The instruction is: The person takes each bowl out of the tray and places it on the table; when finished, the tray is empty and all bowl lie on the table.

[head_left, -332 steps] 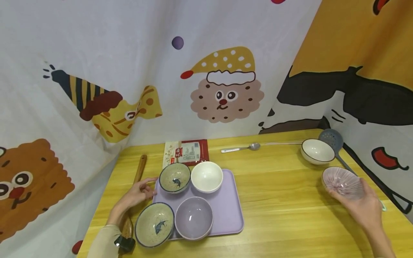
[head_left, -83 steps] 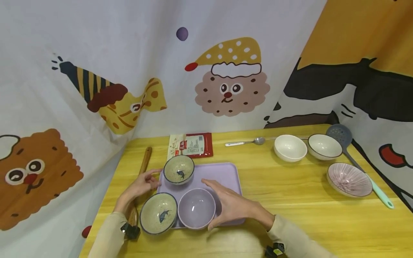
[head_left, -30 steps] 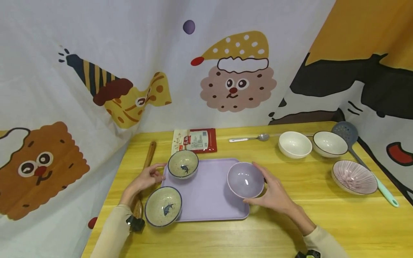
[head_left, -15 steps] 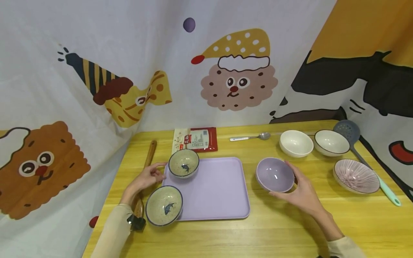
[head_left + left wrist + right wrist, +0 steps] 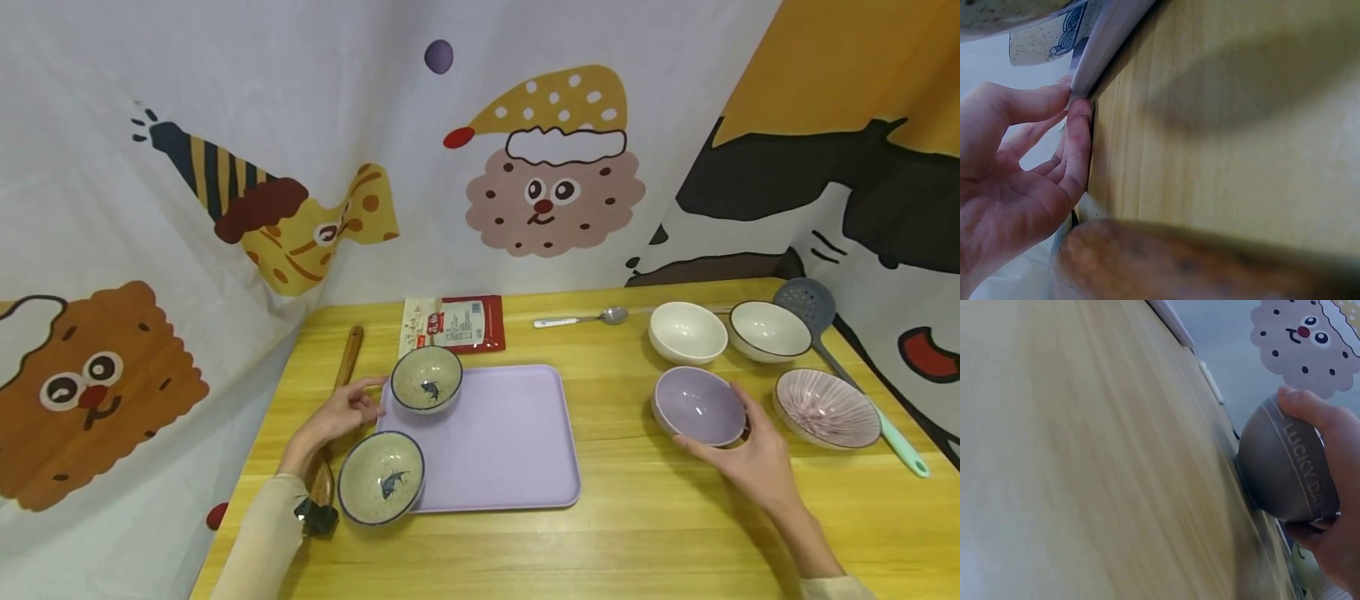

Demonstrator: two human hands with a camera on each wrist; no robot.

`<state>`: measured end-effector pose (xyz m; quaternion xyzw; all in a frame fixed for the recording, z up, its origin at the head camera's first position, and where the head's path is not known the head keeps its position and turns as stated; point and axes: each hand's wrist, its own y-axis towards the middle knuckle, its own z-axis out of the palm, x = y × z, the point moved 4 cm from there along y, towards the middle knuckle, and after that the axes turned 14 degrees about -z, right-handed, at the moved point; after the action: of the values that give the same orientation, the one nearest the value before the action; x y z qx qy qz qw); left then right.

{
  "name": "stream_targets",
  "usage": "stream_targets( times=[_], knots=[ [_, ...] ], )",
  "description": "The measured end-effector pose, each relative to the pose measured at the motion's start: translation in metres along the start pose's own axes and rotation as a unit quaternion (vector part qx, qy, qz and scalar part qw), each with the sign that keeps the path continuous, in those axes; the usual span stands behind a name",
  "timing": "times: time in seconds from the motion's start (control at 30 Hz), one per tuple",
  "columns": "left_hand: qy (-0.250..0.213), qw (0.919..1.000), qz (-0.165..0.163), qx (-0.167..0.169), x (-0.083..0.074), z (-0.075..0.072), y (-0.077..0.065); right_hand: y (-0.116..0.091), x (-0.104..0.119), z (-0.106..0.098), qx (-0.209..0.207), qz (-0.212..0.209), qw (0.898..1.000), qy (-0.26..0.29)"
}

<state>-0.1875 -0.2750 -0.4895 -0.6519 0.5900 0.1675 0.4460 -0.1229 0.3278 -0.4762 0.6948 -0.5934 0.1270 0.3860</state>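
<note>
My right hand (image 5: 757, 467) grips a purple bowl (image 5: 697, 406) by its sides, thumb at the near side and fingers at the far right. In the right wrist view the bowl (image 5: 1285, 465) shows "LUCKY DAY" lettering, its base close over the table. My left hand (image 5: 339, 419) pinches the left rim of a lilac tray (image 5: 498, 450); the left wrist view shows thumb and fingertips (image 5: 1079, 112) at that edge. On the tray's left side are two speckled bowls with blue fish, a smaller one (image 5: 427, 379) at the back and a larger one (image 5: 381, 477) in front, overhanging the edge.
Behind the purple bowl stand a white bowl (image 5: 687, 333) and a dark-rimmed white bowl (image 5: 770, 332). A striped bowl (image 5: 827, 408) sits right, beside a skimmer (image 5: 806, 304). A spoon (image 5: 611, 316) and a red packet (image 5: 453, 323) lie at the back; a wooden-handled utensil (image 5: 349, 358) lies left.
The white bowl went from the tray to the table's right side. My right hand then took the purple bowl off the tray and carried it right. My left hand stays at the tray rim.
</note>
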Motion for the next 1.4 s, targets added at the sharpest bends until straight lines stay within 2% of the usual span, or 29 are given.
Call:
stream_targets(
  times=[0.13,0.3,0.6,0.7,0.77,0.9,0.97,1.1,1.3,1.4],
  knots=[
    [-0.004,1.0000,-0.002,0.002,0.000,0.001,0.000,-0.001,-0.005,-0.007,-0.022,0.034,0.999,-0.015],
    [-0.002,1.0000,-0.005,0.002,-0.001,0.001,0.000,-0.001,-0.008,-0.014,-0.050,0.052,0.997,-0.025],
    [0.001,1.0000,-0.009,-0.001,-0.005,0.001,-0.002,0.000,-0.012,-0.017,-0.049,0.070,0.996,-0.033],
    [0.000,1.0000,-0.005,-0.001,-0.006,0.001,-0.002,0.000,-0.008,-0.017,-0.058,0.046,0.996,-0.040],
    [0.000,1.0000,-0.002,-0.001,-0.006,0.001,-0.002,0.001,-0.003,-0.017,-0.077,0.008,0.996,-0.047],
    [0.002,1.0000,0.000,-0.001,-0.006,0.000,-0.001,0.002,0.010,-0.019,-0.120,-0.063,0.988,-0.076],
    [0.002,1.0000,-0.001,0.002,-0.006,0.000,-0.001,0.003,0.018,-0.020,-0.126,-0.078,0.985,-0.091],
    [-0.005,1.0000,0.002,0.005,-0.004,0.001,-0.001,0.014,0.035,-0.020,-0.111,-0.093,0.987,-0.074],
    [-0.018,0.9997,0.017,0.007,-0.002,0.002,0.000,0.038,0.057,-0.012,-0.071,-0.099,0.993,-0.003],
    [-0.009,0.9999,0.008,0.003,0.000,0.001,0.002,0.050,0.068,-0.003,-0.046,-0.110,0.993,0.019]
  ],
)
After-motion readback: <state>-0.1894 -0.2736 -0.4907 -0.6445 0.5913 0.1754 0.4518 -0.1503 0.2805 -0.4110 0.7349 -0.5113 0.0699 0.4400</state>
